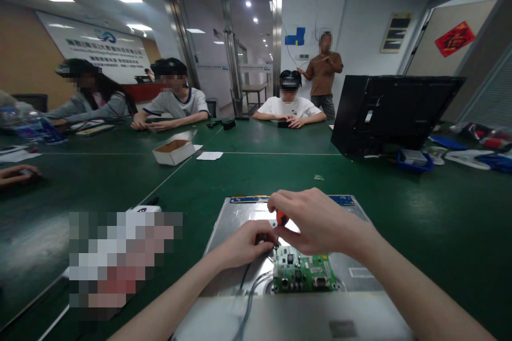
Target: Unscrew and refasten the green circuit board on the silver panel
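Observation:
A silver metal panel (240, 218) lies flat on the green table in front of me. A green circuit board (304, 273) sits on it, with grey cables (251, 290) running off to the left. My right hand (316, 221) is closed round a small screwdriver with an orange handle (281, 218), its tip pointing down at the board's top left corner. My left hand (247, 243) is pinched beside that tip, fingers pressed together at the same corner.
A black monitor (392, 112) stands back-side towards me at the right. An open cardboard box (174, 151) and a paper slip (209, 155) lie mid-table. Three people sit along the far side; another person stands by the glass doors. A stranger's hand (16, 173) rests at the left edge.

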Demonstrator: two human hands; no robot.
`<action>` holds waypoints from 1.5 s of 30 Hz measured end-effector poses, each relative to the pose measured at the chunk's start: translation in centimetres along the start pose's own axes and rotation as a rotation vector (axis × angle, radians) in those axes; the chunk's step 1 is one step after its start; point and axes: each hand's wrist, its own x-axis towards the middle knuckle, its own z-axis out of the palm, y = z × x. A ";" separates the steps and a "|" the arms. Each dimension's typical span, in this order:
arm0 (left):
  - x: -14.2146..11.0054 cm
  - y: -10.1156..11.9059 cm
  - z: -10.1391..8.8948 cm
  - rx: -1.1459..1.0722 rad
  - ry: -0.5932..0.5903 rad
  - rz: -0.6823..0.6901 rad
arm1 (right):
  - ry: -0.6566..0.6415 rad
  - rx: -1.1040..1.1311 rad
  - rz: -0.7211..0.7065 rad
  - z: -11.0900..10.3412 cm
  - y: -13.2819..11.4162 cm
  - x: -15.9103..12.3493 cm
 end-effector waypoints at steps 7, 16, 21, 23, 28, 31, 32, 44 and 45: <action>-0.1 -0.1 -0.1 0.006 -0.010 -0.003 | -0.004 -0.012 0.046 -0.1 0.6 0.0; -0.1 0.0 -0.1 0.028 0.007 0.005 | 0.002 0.015 0.024 0.0 0.5 0.0; -0.1 0.0 -0.1 0.030 -0.004 0.012 | -0.019 0.050 0.017 -0.3 0.4 -0.1; -0.1 0.1 -0.1 0.032 -0.002 0.006 | -0.025 0.047 0.020 -0.3 0.5 0.0; -0.1 0.0 0.0 0.027 0.003 0.000 | -0.018 -0.002 0.056 -0.1 0.6 0.2; -0.2 0.0 0.1 0.018 0.014 0.002 | -0.029 -0.023 0.064 0.0 0.6 0.1; -0.2 0.0 0.1 0.018 0.015 0.005 | -0.029 -0.020 0.062 -0.1 0.6 0.1; -0.1 0.0 -0.1 0.022 -0.011 0.015 | -0.020 0.008 0.039 -0.2 0.5 0.0; -0.1 0.1 -0.1 0.023 -0.008 0.012 | -0.019 -0.003 0.051 -0.1 0.5 0.1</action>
